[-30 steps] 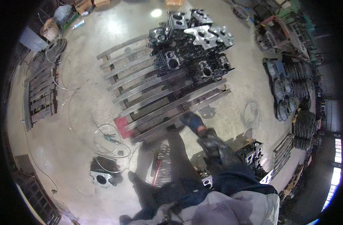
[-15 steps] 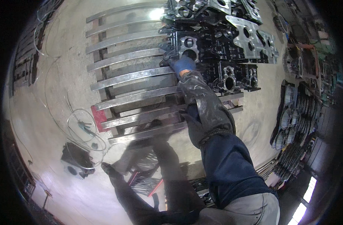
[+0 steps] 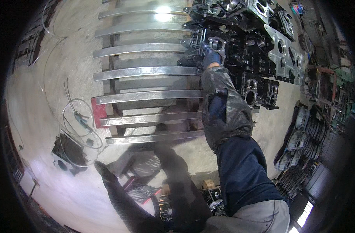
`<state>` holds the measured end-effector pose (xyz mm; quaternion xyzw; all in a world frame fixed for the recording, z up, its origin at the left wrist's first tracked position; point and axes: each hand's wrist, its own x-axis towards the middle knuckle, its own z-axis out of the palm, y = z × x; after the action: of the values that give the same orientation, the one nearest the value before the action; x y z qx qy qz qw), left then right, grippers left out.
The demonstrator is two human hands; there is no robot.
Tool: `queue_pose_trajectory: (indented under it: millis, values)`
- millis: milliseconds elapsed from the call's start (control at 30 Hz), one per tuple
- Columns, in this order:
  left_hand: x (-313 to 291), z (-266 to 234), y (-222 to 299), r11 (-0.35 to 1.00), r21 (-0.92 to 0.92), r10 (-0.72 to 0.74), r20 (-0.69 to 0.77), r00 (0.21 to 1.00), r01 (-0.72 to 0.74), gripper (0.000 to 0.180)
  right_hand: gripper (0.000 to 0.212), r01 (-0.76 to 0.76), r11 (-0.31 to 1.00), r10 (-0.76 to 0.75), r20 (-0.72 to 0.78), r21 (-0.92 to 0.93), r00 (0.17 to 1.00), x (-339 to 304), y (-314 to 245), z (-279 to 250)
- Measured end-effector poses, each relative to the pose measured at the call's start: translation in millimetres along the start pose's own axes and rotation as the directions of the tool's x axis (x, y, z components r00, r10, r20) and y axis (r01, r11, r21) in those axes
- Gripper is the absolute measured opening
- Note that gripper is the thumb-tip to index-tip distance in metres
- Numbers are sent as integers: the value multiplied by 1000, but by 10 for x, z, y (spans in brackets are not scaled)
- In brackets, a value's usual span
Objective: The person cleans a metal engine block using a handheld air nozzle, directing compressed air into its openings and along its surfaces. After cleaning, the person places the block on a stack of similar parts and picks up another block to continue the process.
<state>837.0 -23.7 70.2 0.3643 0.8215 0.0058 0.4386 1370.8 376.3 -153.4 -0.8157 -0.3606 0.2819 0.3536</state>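
My right hand [image 3: 212,56], in a blue glove, reaches forward to a black metal casting [image 3: 216,43] with round openings and a bare, machined face. Its fingers are bent against the casting's near side and partly cover one of the openings. The fingertips are partly hidden. A dark, shiny sleeve covers my right forearm [image 3: 228,112]. The casting lies among several similar black parts at the right end of a slatted metal rack [image 3: 146,72]. My left hand is out of view.
A light metal plate [image 3: 280,46] with holes lies on the parts to the right. On the floor at the left are a coiled clear hose [image 3: 63,130] and a dark box-shaped part [image 3: 69,151]. Stacked ring-shaped parts [image 3: 297,136] stand along the right side.
The view has shifted, so the rack and castings sit differently in the picture. My right hand stays at the same black casting, its arm still stretched out.
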Motion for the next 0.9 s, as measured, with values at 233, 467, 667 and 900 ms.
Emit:
queue_pose_trajectory:
  millis: [233,467,667,900]
  values:
    - [-216,-180,-170,999,-38,13,-27,1000,-14,25,52,70,996,-69,-26,47,997,-830,-386,-394]
    - [-984,-618,-946,994,41,-95,-67,993,98,26,53,-10,998,12,-31,67,999,-1365,-519,-522]
    - [-2083,-1477,-1997,951,151,-247,-160,956,271,28,55,-39,986,21,112,162,993,-2244,-754,-605]
    - [-1768,-2547,-2640,962,-97,-271,-248,930,255,29,57,141,979,-196,504,145,841,-4478,-1992,-59]
